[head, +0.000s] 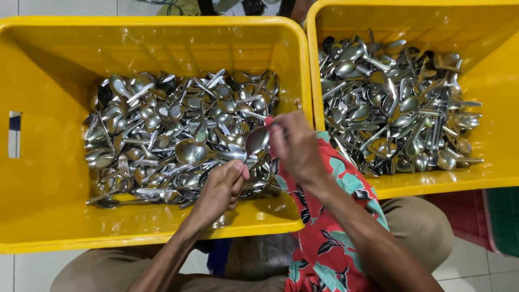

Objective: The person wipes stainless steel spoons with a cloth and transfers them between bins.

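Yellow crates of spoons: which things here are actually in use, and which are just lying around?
In use:
left hand gripping a shiny metal spoon
right hand holding a floral red cloth against another metal spoon's bowl
left yellow plastic crate of spoons

Lying about:
right yellow plastic crate of spoons
red and green mat

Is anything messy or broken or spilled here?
Nothing looks broken or spilled. The spoons lie in jumbled heaps, but all stay inside the left yellow crate and the right yellow crate. The left hand holds a spoon; the right hand wipes another spoon with a patterned red cloth.
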